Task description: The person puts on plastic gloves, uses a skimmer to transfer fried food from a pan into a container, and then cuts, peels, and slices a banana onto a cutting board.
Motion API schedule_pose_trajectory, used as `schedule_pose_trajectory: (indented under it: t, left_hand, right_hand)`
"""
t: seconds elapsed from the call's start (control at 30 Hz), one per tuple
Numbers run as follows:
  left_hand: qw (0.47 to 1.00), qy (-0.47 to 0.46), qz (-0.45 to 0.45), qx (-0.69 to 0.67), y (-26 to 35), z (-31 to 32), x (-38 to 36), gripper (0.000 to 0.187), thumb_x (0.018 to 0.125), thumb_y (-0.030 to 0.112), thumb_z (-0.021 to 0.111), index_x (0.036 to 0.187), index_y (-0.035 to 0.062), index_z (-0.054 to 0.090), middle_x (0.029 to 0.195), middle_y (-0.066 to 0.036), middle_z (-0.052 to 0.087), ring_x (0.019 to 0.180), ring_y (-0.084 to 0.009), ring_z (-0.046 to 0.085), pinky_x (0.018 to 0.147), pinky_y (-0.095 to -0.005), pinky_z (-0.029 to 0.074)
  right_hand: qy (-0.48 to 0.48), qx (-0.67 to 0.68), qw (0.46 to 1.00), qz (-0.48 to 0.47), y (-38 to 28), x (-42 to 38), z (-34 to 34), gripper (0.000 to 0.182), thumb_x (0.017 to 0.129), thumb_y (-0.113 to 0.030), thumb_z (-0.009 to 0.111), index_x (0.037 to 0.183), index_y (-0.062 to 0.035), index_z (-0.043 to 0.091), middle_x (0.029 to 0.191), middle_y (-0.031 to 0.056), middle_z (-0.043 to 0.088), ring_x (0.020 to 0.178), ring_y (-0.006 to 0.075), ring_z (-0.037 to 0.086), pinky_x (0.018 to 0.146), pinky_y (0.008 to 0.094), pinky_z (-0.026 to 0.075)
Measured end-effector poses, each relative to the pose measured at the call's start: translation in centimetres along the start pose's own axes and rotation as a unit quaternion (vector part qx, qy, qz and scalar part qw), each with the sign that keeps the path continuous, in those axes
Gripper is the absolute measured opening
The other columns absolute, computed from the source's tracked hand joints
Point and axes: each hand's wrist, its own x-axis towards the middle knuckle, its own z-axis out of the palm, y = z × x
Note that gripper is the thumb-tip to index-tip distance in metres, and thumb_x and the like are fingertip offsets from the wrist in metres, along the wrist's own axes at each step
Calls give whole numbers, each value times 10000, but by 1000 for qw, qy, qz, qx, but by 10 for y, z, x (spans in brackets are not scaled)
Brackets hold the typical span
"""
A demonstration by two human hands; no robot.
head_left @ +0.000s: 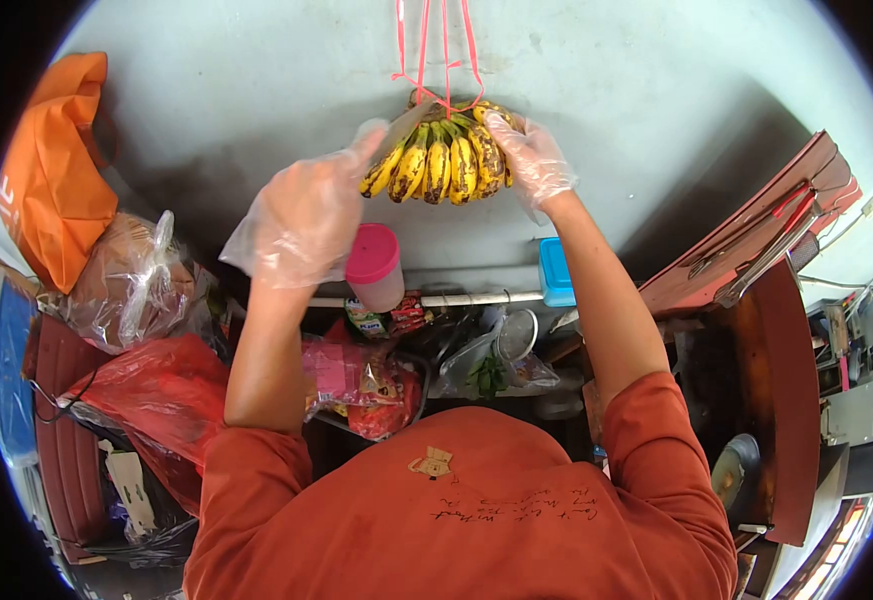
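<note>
A bunch of ripe yellow bananas [438, 168] with dark brown blotches hangs against the wall from pink plastic string [424, 50]. My left hand [309, 212], in a clear plastic glove, is closed around a knife [410, 121], its handle hidden in my grip. The blade reaches the stem end of the bunch at its left side. My right hand [529, 155], also gloved, grips a banana at the upper right of the bunch, with the thumb over its front.
Below the bunch stand a pink-lidded container [375, 265] and a blue box [556, 272] near a white rail. Packets [377, 395] fill a basket underneath. At left are an orange bag [57, 170] and a red plastic bag [162, 395]; utensils [772, 245] hang at right.
</note>
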Motion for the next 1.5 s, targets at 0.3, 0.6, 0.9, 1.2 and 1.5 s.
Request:
schedule_pose_trajectory:
  t: [0.3,0.6,0.9,1.2,1.5]
  left_hand:
    - [997,-50,16,59,51,12,19,382,972,125,492,1347,101,563,896,-186,734,802,-408,724,684,-507,572]
    - [997,-62,32,40,62,11,31,390,972,114,487,1351,49,554,907,-211,727,849,-420,720,744,-522,567]
    - [999,-36,32,20,64,13,33,337,977,131,494,1288,59,601,909,-223,720,851,-432,708,734,-528,552]
    - [998,-32,47,7,67,26,42,388,996,127,470,1364,73,580,948,-223,723,889,-436,702,766,-530,545]
    - [997,-61,52,17,68,29,45,381,1028,158,435,1369,70,580,1004,-230,720,937,-425,698,824,-520,546]
  right_hand:
    - [26,-41,998,-33,6,-5,5,447,989,-339,697,1188,60,665,1032,93,733,878,129,624,812,313,525]
    - [33,-70,993,-84,11,-6,3,431,973,-340,715,1154,50,679,975,110,739,868,137,631,806,323,530]
    - [44,-104,989,-99,14,-2,2,494,952,-412,718,1110,54,677,927,144,727,845,188,643,802,366,526]
    - [32,-172,982,-77,1,-8,3,437,958,-380,715,1131,20,673,909,105,708,779,164,628,709,331,519]
    - [42,-182,976,-110,1,-14,8,342,968,-312,719,1107,-2,677,832,25,661,703,97,579,600,272,506]
